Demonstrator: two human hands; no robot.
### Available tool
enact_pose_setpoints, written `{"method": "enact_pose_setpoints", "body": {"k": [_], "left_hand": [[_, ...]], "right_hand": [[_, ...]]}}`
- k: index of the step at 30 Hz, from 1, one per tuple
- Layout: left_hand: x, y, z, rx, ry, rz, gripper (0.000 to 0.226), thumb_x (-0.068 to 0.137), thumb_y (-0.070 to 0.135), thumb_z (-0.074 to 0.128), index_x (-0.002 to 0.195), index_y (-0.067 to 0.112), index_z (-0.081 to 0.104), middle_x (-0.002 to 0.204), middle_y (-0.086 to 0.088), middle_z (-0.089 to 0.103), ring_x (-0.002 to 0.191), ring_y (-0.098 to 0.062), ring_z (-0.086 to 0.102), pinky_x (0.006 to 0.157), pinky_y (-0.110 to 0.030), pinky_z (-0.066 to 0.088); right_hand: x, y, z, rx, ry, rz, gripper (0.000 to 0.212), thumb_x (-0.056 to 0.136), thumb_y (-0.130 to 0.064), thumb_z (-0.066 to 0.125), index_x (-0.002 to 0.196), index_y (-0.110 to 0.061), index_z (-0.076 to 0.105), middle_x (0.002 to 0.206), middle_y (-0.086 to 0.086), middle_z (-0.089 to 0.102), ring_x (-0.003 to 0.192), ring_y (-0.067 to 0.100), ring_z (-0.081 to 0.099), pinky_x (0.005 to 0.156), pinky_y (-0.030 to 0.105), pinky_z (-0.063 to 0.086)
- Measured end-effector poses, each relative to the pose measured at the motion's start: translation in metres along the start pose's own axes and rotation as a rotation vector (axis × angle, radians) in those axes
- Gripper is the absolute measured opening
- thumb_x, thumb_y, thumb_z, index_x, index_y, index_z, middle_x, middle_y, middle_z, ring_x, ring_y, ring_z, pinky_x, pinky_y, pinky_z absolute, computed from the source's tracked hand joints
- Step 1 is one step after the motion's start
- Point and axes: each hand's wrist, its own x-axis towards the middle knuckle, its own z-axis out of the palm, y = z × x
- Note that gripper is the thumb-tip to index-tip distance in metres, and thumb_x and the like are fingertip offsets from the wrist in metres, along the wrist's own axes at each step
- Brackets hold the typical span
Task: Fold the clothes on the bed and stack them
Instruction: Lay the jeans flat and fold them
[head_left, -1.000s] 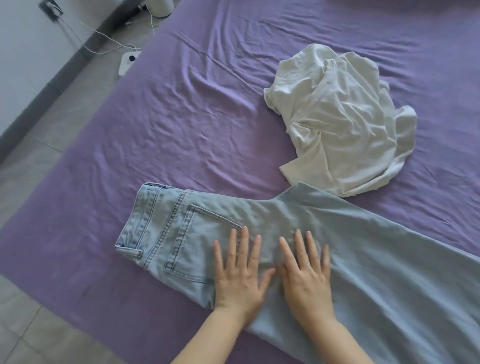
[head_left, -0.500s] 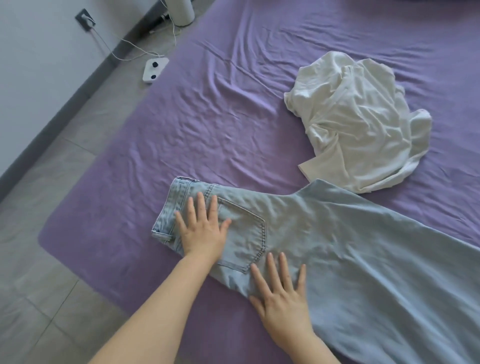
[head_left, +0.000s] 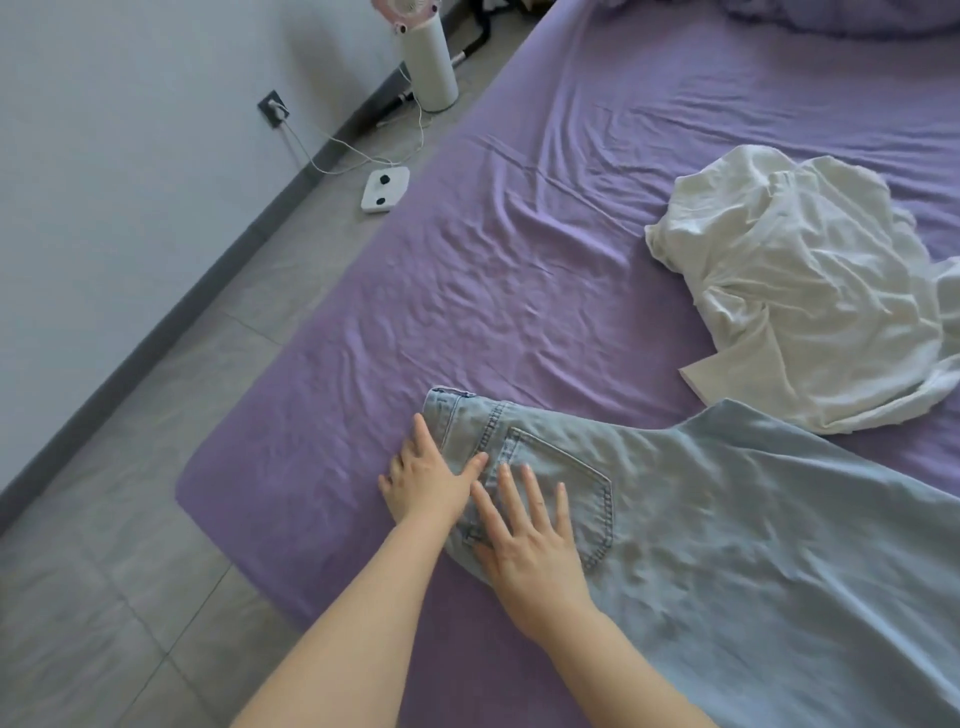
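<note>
Light blue jeans (head_left: 727, 519) lie flat across the near part of the purple bed (head_left: 467, 322), waistband to the left, legs running off to the right. My left hand (head_left: 428, 480) lies flat at the waistband's edge, fingers straight, partly on the sheet. My right hand (head_left: 524, 540) presses flat on the denim beside the back pocket, fingers spread. A crumpled white T-shirt (head_left: 810, 312) sits on the bed at the right, its lower edge overlapped by the jeans.
The bed's left edge drops to a grey tiled floor (head_left: 130, 493). On the floor by the wall stand a white cylindrical fan (head_left: 428, 62) and a white power strip (head_left: 385, 190) with cables. Pillows or bedding (head_left: 831, 15) lie at the far end.
Both hands slid left along the jeans from the seat area to the waistband. The view swung left, showing more floor and wall.
</note>
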Motion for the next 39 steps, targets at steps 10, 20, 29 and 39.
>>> {"method": "enact_pose_setpoints", "body": {"k": [10, 20, 29, 39], "left_hand": [[0.012, -0.005, -0.045, -0.133, -0.182, -0.02, 0.064, 0.078, 0.061, 0.061, 0.122, 0.016, 0.049, 0.123, -0.001, 0.059, 0.118, -0.024, 0.052, 0.099, -0.041, 0.035], [-0.112, 0.048, -0.09, -0.854, -0.556, 0.469, 0.063, 0.079, 0.014, 0.065, 0.132, 0.04, 0.044, 0.119, 0.014, 0.061, 0.109, 0.0, 0.058, 0.092, -0.028, 0.051], [-0.207, 0.135, -0.028, -0.249, -0.533, 0.899, 0.052, 0.071, 0.05, 0.058, 0.113, 0.023, 0.045, 0.107, -0.001, 0.053, 0.104, -0.022, 0.049, 0.092, -0.039, 0.039], [-0.239, 0.188, 0.052, -0.093, 0.034, 1.152, 0.063, 0.069, 0.009, 0.057, 0.129, 0.028, 0.048, 0.137, -0.004, 0.051, 0.132, -0.027, 0.041, 0.104, -0.048, 0.039]], "right_hand": [[0.026, -0.005, 0.004, 0.2, -0.123, 0.045, 0.058, 0.095, -0.04, 0.026, 0.149, -0.021, 0.017, 0.157, -0.003, 0.011, 0.146, 0.019, 0.003, 0.116, 0.043, 0.006], [-0.015, 0.006, -0.128, 1.534, 0.088, 0.451, 0.047, 0.086, -0.044, 0.054, 0.131, -0.042, 0.042, 0.119, -0.017, 0.06, 0.111, 0.005, 0.058, 0.094, 0.032, 0.048], [-0.103, 0.117, -0.16, 1.388, 0.315, 0.806, 0.014, 0.077, -0.01, 0.073, 0.089, -0.011, 0.067, 0.084, 0.012, 0.072, 0.082, 0.028, 0.067, 0.083, 0.048, 0.053], [-0.225, 0.223, -0.137, 0.985, 0.52, 1.096, 0.011, 0.078, -0.012, 0.072, 0.083, -0.012, 0.062, 0.081, 0.006, 0.068, 0.082, 0.026, 0.064, 0.078, 0.04, 0.049]]}}
